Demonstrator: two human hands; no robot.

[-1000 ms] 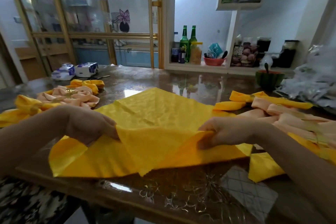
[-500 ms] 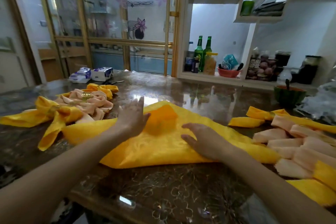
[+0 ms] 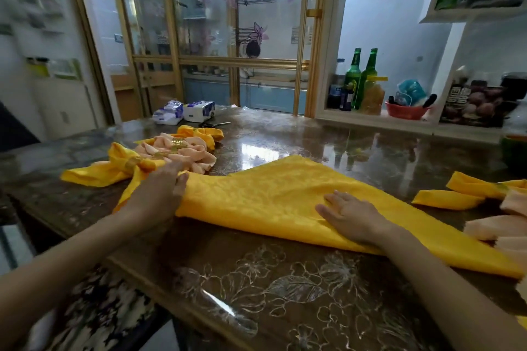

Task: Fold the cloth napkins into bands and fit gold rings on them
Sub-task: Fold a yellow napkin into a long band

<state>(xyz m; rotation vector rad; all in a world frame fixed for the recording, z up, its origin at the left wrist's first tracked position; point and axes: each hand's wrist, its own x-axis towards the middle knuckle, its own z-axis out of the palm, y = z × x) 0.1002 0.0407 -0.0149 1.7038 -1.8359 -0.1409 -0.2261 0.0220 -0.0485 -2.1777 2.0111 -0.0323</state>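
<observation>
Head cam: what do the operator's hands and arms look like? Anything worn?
Left hand and right hand are both bare: no gloves, rings, watch or bracelets visible. No sleeves in view up to the frame edge. No markings or cables.

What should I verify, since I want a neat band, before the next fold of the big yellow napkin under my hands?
1. Yellow napkin lies flat on the table, folded to a triangle: ok.
2. Left hand rests on its left corner: ok.
3. Right hand presses flat near the front fold: ok.
4. Layers' edges match: cannot tell.
5. Room at the left: not ok, the corner crowds the finished napkins.
6. Loose gold ring at hand: cannot tell; the rings seen sit on finished napkins.
</observation>
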